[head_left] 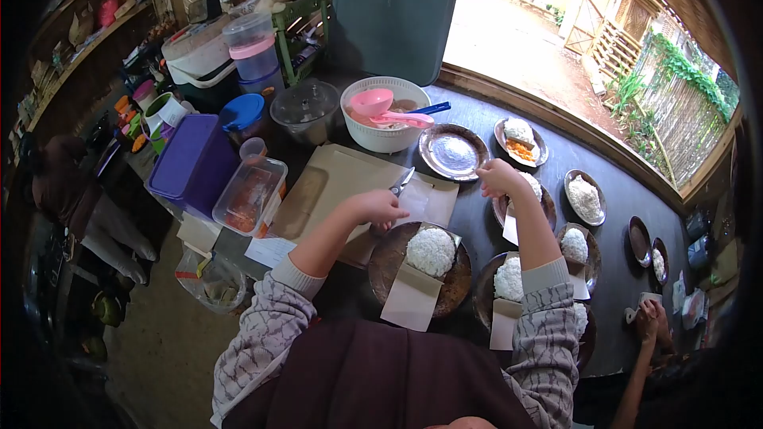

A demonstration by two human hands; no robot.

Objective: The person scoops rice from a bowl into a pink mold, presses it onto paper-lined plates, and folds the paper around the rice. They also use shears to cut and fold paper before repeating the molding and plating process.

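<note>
My left hand [379,208] hovers at the edge of the brown paper sheets [318,188], fingers apart and pointing right. Just beyond it lie scissors [403,181] beside a clear plastic sheet [429,200]. Below that hand, a brown plate [385,266] bears a mound of white rice [431,252] on a piece of brown paper [411,295]. My right hand [502,179] is pinched, its fingertips right at the rim of a shiny round plate [455,151]; I cannot tell what they grip. Under my right forearm sits another rice plate [547,208], partly hidden.
A white basket [385,139] holds a pink ladle [372,102]. Leftward stand a clear container [250,195] and a purple box [193,160]. Several more rice plates fill the right, including one with orange food [520,151]. Another person's hands [650,322] are at far right; someone stands at left [91,199].
</note>
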